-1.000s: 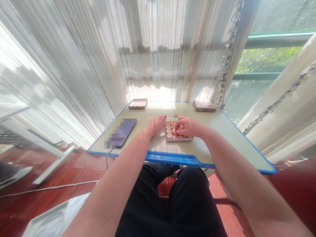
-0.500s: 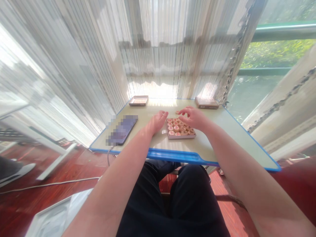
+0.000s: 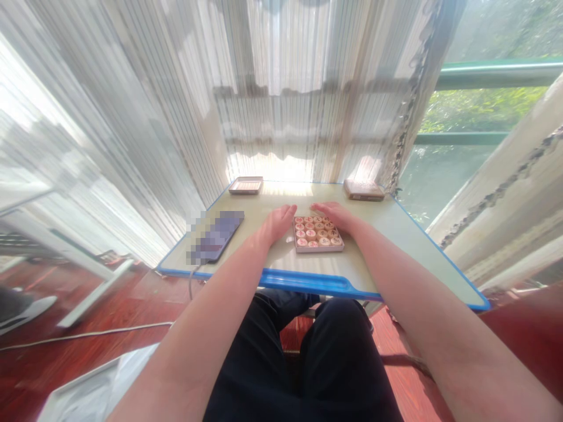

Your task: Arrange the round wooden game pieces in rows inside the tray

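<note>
A shallow box (image 3: 319, 248) stands on the table, filled with rows of round wooden pieces (image 3: 310, 234) that bear red or black characters. At its left side is my left hand (image 3: 281, 221), fingers stretched forward and nothing seen in it. My right hand (image 3: 336, 214) lies at the box's back right corner, its fingers extended behind the box's far edge. Whether a small piece lies under those fingers I cannot tell. A small pale object (image 3: 289, 239) is on the table just left of the box.
On the pale table (image 3: 409, 252) with a blue rim are a phone (image 3: 222, 234) with a cable at left, an open tray (image 3: 246, 186) at back left and a closed box (image 3: 364, 190) at back right. Curtains hang behind.
My right hand has lowered and moved in toward the box's far edge, its fingers straighter. The small piece behind the box no longer shows. The view has shifted slightly.
</note>
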`<state>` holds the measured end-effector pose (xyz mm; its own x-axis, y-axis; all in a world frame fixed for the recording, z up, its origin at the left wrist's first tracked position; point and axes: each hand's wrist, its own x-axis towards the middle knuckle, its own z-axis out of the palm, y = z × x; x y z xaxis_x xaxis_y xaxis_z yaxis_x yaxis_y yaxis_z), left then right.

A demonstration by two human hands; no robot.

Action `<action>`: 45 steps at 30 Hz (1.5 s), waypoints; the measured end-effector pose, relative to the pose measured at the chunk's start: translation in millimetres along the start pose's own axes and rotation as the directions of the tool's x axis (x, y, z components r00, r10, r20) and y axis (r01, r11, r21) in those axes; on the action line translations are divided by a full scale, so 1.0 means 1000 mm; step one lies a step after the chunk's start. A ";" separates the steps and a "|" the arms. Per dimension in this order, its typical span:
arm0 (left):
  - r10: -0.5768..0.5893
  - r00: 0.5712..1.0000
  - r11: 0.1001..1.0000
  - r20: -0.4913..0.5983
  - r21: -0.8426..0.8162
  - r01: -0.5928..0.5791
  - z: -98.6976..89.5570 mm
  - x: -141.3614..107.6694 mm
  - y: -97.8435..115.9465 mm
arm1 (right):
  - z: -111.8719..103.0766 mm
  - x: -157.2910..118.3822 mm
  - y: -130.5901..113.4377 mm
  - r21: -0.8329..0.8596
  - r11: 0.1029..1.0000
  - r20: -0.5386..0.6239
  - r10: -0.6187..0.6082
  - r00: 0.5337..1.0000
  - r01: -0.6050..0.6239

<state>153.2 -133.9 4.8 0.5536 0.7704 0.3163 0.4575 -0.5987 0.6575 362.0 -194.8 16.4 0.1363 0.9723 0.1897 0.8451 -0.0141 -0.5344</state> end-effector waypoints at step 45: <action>0.196 0.946 0.972 -0.258 0.177 -0.153 0.006 0.005 -0.013 | -0.014 -0.091 -0.050 0.051 0.930 -0.168 -0.352 0.921 0.365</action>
<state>154.4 -124.0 -6.2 0.4340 0.6682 0.6043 0.4831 -0.7388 0.4699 314.4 -286.0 36.9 -0.0852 0.8614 0.5008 0.8089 0.3533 -0.4701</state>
